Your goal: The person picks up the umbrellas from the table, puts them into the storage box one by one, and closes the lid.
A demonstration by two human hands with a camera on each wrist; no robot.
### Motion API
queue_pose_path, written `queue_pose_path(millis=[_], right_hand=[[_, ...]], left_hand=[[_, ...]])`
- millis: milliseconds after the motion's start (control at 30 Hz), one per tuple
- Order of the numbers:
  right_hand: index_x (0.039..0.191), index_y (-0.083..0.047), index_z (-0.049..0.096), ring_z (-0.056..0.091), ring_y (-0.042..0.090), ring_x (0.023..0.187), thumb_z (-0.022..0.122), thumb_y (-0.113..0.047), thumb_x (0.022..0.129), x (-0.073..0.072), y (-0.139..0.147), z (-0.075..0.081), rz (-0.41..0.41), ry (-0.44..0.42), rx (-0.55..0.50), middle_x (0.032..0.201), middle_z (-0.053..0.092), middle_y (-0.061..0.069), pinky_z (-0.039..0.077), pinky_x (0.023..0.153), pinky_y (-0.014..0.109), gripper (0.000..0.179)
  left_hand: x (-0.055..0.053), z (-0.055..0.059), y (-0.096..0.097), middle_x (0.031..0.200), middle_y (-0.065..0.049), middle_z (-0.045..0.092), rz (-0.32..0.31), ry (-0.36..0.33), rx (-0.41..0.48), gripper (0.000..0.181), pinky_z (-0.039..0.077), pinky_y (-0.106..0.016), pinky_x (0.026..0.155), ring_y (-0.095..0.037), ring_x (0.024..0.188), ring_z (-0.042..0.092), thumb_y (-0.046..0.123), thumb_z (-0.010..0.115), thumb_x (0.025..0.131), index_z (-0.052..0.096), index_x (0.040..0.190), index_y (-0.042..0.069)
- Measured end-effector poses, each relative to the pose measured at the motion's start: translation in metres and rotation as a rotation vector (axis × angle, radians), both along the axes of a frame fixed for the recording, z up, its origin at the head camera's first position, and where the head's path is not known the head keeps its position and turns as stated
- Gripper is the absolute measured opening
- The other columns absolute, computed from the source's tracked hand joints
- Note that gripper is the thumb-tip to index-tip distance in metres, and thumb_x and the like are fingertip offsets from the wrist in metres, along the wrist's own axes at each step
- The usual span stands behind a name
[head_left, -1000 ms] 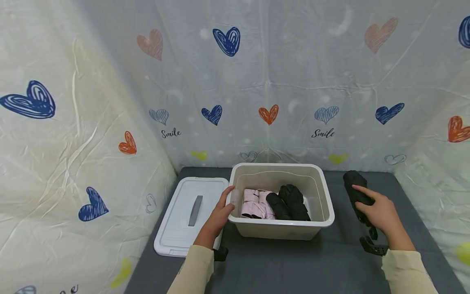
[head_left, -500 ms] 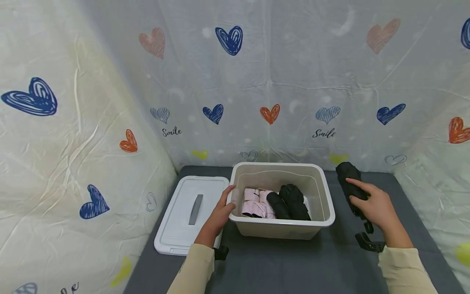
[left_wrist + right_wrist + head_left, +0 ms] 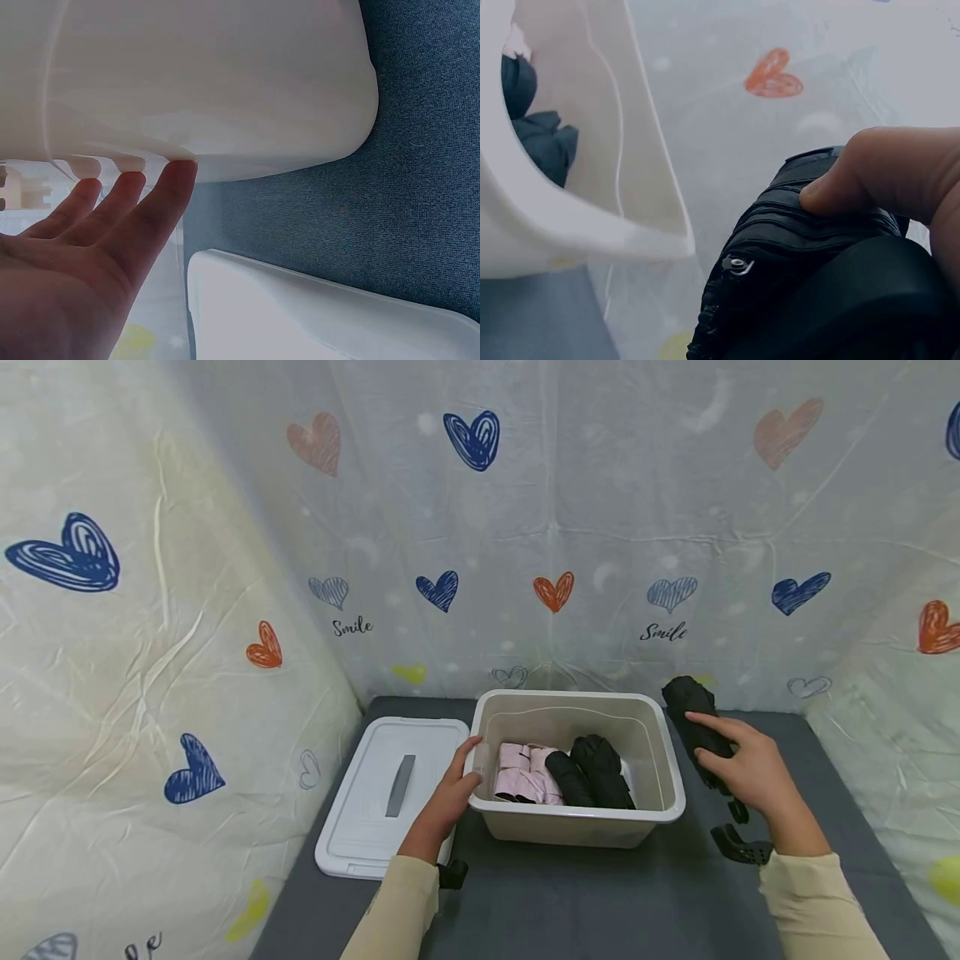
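Observation:
In the head view my right hand (image 3: 750,764) grips a folded black umbrella (image 3: 692,706) in the air, right of a beige plastic storage bin (image 3: 570,833). The right wrist view shows my thumb pressed on the umbrella's pleated black fabric (image 3: 787,217), near a small metal rib tip. My left hand (image 3: 446,797) holds the bin's left rim. From below, in the left wrist view, straight fingers (image 3: 146,221) touch the underside of that rim. Inside the bin lie pink rolled bundles (image 3: 517,777) and black bundles (image 3: 598,768), side by side.
A white lid (image 3: 367,827) with a grey handle lies left of the bin, on the dark grey tabletop (image 3: 555,902). A light curtain (image 3: 615,485) printed with hearts hangs behind and along both sides.
My right hand has carried the umbrella left and slightly up, closer to the bin's right rim. The left hand stays on the bin, which has not visibly moved.

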State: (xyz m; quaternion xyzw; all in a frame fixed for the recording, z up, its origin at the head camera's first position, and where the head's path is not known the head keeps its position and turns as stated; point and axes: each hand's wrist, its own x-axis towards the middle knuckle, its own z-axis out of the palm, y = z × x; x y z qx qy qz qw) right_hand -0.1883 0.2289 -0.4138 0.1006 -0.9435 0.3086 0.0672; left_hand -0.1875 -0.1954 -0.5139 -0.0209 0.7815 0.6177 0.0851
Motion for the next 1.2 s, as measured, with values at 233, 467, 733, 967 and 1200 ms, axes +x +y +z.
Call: queue_pose_path(millis=[233, 467, 733, 967, 1200], right_hand=[[0.140, -0.022, 0.053, 0.042, 0.046, 0.128, 0.061, -0.023, 0.091, -0.005, -0.013, 0.002, 0.036, 0.016, -0.006, 0.142, 0.048, 0.022, 0.039, 0.089, 0.065, 0.050], [0.139, -0.025, 0.053, 0.043, 0.045, 0.129, 0.062, -0.023, 0.092, -0.009, -0.028, 0.007, 0.086, 0.021, -0.037, 0.143, 0.047, 0.021, 0.041, 0.090, 0.063, 0.048], [0.139, -0.028, 0.053, 0.043, 0.044, 0.130, 0.060, -0.020, 0.093, -0.015, -0.042, 0.008, 0.144, 0.017, -0.051, 0.147, 0.043, 0.021, 0.041, 0.077, 0.048, 0.047], [0.136, -0.026, 0.056, 0.035, 0.046, 0.136, 0.060, -0.013, 0.092, -0.017, -0.052, 0.004, 0.185, -0.002, -0.087, 0.149, 0.040, 0.022, 0.039, 0.093, 0.062, 0.046], [0.134, -0.028, 0.057, 0.032, 0.042, 0.140, 0.061, -0.012, 0.092, -0.021, -0.061, -0.003, 0.219, -0.006, -0.093, 0.150, 0.041, 0.017, 0.033, 0.101, 0.065, 0.045]], left_hand=[[0.001, 0.001, 0.001, 0.159, -0.010, 0.019, 0.007, 0.012, -0.015, 0.065, 0.036, -0.059, 0.101, -0.037, 0.136, 0.033, 0.013, 0.041, 0.092, 0.025, 0.149, 0.039], [0.001, 0.000, 0.000, 0.159, -0.011, 0.019, 0.002, 0.015, -0.018, 0.065, 0.038, -0.058, 0.099, -0.037, 0.135, 0.035, 0.013, 0.041, 0.092, 0.025, 0.150, 0.038], [0.007, 0.020, 0.003, 0.160, -0.017, 0.014, -0.023, -0.017, 0.025, 0.067, 0.031, -0.063, 0.103, -0.040, 0.136, 0.030, 0.008, 0.040, 0.092, 0.021, 0.154, 0.025], [0.016, 0.037, 0.006, 0.160, -0.018, 0.015, -0.034, -0.018, 0.004, 0.066, 0.031, -0.062, 0.104, -0.040, 0.137, 0.030, 0.007, 0.040, 0.092, 0.021, 0.154, 0.022], [0.016, 0.037, 0.006, 0.160, -0.017, 0.016, -0.026, -0.008, -0.001, 0.066, 0.032, -0.061, 0.103, -0.039, 0.138, 0.029, 0.007, 0.040, 0.092, 0.023, 0.153, 0.024]])
